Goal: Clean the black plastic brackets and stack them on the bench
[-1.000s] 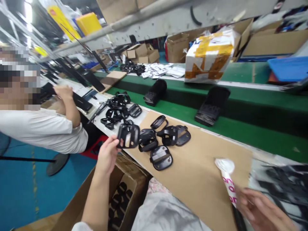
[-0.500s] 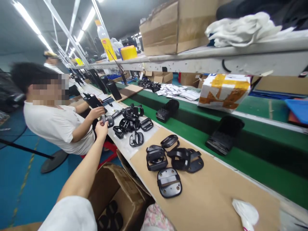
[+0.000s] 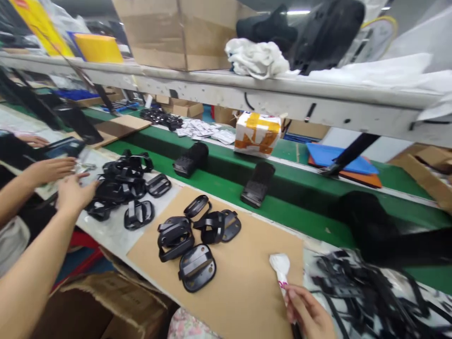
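Note:
My left hand (image 3: 75, 192) is stretched out to the left, beside a pile of black strapped plates (image 3: 122, 181). Its thumb and fingers are apart, with nothing visible in them. A co-worker's hand (image 3: 52, 169) is right by it. My right hand (image 3: 308, 313) is closed around the handle of a white-wrapped tool (image 3: 280, 266) with pink lettering and a dark lower end. Between my hands, several black oval plates with straps lie on the brown cardboard; the nearest plate (image 3: 197, 267) has small holes and its strap across the middle.
Black straps and parts (image 3: 374, 292) are heaped at the right. Dark mesh-like pieces (image 3: 258, 183) lie on the green belt (image 3: 222, 188). A taped white box (image 3: 257, 134) stands beyond, under the shelf edge (image 3: 212, 87). An open carton (image 3: 116, 301) is below the table's front edge.
The view has swung right. My left hand, earlier at a black plate beside the co-worker's hand, now has its fingers apart. My right hand has come into view, gripping the white-wrapped tool that lay alone.

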Action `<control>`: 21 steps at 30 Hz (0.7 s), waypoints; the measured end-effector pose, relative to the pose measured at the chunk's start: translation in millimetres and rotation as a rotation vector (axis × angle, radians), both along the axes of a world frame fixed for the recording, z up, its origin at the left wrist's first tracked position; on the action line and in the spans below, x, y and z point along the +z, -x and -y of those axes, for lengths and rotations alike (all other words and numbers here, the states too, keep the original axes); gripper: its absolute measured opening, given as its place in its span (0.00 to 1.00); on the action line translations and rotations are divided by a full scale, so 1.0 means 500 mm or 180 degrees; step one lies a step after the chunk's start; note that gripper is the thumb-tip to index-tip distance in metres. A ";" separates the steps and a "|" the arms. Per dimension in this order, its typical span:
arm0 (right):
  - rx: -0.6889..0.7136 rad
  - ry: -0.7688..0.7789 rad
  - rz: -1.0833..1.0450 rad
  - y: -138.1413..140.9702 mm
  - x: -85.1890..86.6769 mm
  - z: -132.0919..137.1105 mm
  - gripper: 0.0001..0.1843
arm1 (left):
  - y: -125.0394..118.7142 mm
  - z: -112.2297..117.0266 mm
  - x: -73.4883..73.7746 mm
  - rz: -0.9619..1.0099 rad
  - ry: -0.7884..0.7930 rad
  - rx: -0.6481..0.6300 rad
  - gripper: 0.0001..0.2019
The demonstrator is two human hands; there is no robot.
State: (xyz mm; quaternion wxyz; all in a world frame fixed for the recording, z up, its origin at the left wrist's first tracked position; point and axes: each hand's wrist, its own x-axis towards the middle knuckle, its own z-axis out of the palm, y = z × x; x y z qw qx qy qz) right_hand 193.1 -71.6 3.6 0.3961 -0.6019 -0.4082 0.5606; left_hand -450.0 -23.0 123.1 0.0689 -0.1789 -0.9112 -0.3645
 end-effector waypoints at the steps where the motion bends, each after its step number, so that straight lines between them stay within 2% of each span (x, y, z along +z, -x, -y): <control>1: 0.0002 -0.0056 0.0025 0.002 -0.001 0.002 0.29 | -0.028 -0.006 0.011 -0.0059 0.0050 -0.0211 0.06; 3: 0.0028 -0.0146 0.0039 0.007 -0.003 0.004 0.29 | -0.097 -0.015 0.030 -0.0165 0.0068 -0.0905 0.07; 6: 0.0109 -0.0324 0.0043 0.016 -0.007 0.006 0.28 | -0.226 -0.033 0.039 -0.0153 0.0030 -0.2346 0.21; 8: 0.0245 -0.0471 0.0099 0.021 -0.008 0.009 0.27 | -0.324 -0.052 0.032 0.0038 0.0072 -0.3456 0.30; 9: 0.0347 -0.0523 0.0142 0.022 -0.007 0.011 0.27 | -0.375 -0.063 0.025 0.0118 0.0248 -0.4018 0.31; 11: 0.0464 -0.0557 0.0199 0.019 -0.004 0.017 0.25 | -0.474 -0.090 0.008 0.0009 0.0779 -0.4837 0.28; 13: 0.0551 -0.0567 0.0245 0.008 0.004 0.027 0.22 | -0.561 -0.119 -0.013 -0.0557 0.1279 -0.5142 0.26; 15: 0.0635 -0.0605 0.0327 -0.016 0.020 0.035 0.17 | -0.628 -0.147 -0.032 -0.1285 0.1871 -0.5111 0.25; 18: 0.0604 -0.0997 0.1048 -0.071 0.052 0.038 0.12 | -0.689 -0.176 -0.047 -0.1878 0.2661 -0.5037 0.19; 19: 0.0534 -0.1154 0.1352 -0.092 0.063 0.036 0.11 | -0.701 -0.182 -0.049 -0.1873 0.2722 -0.5046 0.18; 21: 0.0354 -0.1364 0.1810 -0.133 0.080 0.028 0.10 | -0.718 -0.187 -0.049 -0.1680 0.2491 -0.5050 0.18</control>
